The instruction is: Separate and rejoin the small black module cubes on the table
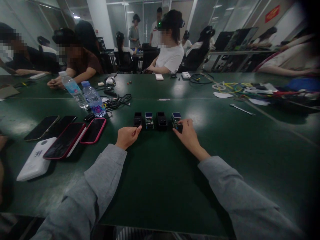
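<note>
Several small black modules stand in a row on the green table [160, 173]. The leftmost black module [137, 119] is touched by the extended forefinger of my left hand [127, 136], whose other fingers are curled in. A module with a blue screen [149, 120] and another black one [161, 120] stand in the middle. My right hand [188, 133] pinches the rightmost blue-topped module [176, 120] with thumb and fingers. Both arms wear grey sleeves.
Several phones [93, 130] and a white power bank [36, 159] lie to the left. Two water bottles [93, 99] and tangled cables [117, 101] stand behind them. A metal tool [242, 109] and clutter lie at the right. People sit along the far side.
</note>
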`<state>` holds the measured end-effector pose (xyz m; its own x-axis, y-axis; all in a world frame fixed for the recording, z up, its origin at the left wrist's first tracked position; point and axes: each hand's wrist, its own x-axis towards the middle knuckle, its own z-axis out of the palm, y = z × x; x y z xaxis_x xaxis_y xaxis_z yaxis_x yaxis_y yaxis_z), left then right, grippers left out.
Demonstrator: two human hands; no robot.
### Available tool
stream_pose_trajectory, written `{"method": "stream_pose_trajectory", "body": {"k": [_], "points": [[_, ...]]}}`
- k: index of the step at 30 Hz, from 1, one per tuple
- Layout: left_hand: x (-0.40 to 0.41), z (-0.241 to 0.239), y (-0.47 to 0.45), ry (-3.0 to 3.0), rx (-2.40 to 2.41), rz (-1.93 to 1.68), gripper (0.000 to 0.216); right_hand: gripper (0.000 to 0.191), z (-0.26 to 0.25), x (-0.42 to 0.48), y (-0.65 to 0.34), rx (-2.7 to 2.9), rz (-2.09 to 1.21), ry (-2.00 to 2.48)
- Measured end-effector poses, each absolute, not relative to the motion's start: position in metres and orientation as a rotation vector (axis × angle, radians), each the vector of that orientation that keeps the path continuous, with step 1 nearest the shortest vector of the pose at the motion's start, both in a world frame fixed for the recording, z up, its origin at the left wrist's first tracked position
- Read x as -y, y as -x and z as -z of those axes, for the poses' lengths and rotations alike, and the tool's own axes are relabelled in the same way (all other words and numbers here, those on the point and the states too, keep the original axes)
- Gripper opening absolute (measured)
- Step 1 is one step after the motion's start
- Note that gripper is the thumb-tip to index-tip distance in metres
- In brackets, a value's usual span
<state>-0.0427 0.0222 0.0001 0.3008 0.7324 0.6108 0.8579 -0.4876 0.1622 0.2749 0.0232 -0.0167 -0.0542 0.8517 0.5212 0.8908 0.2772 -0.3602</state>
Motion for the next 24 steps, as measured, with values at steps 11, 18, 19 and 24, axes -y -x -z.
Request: {"method": "stream_pose_trajectory", "body": {"k": [11,18,19,24], "points": [[-0.0221,0.0012,0.0435,2.362,1.54,0.939,0.059,0.037,0.0214,-0.0253,-0.2745,1.874,0.104,1.555],[-0.0225,0.0,0.0434,2.365,1.545,0.958,0.058,0.037,0.0211,-0.0272,-0.2762,1.894,0.081,1.549],[-0.0226,0.0002,0.0435,2.364,1.549,0.949,0.058,0.036,0.0209,-0.027,-0.2762,1.892,0.074,1.548],[-0.0235,0.0019,0.0438,2.375,1.522,0.935,0.058,0.037,0.0237,-0.0282,-0.2768,1.905,0.095,1.532]]}}
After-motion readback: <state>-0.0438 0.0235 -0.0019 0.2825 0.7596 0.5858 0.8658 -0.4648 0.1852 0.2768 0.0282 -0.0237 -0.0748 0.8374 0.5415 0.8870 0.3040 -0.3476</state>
